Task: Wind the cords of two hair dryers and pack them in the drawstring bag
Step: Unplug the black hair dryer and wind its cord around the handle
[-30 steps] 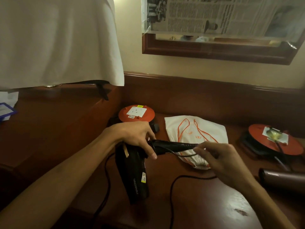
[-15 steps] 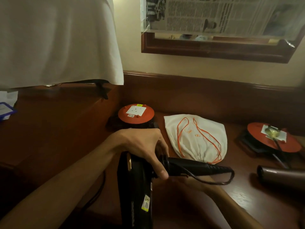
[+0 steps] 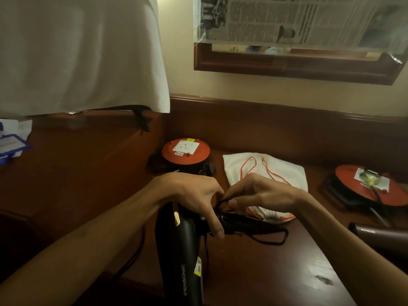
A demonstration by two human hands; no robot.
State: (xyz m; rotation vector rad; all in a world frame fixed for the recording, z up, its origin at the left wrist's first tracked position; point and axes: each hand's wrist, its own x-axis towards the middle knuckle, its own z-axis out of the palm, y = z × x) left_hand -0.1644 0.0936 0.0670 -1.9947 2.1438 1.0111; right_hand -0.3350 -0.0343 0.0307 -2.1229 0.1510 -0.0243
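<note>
My left hand (image 3: 194, 195) grips the black hair dryer (image 3: 183, 257) at centre — barrel pointing near, folded handle running right. My right hand (image 3: 262, 195) pinches its cord (image 3: 273, 240) at the handle; the drawstring bag (image 3: 284, 171) lies just beyond.

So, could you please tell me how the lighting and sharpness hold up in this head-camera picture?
In the head view the light is dim and warm; the black hair dryer and its cord nearly merge with the dark desk. A pale sheen shows on the desk near the right forearm. The wide lens bows the mirror frame. The newspaper print is too soft to read.
</note>
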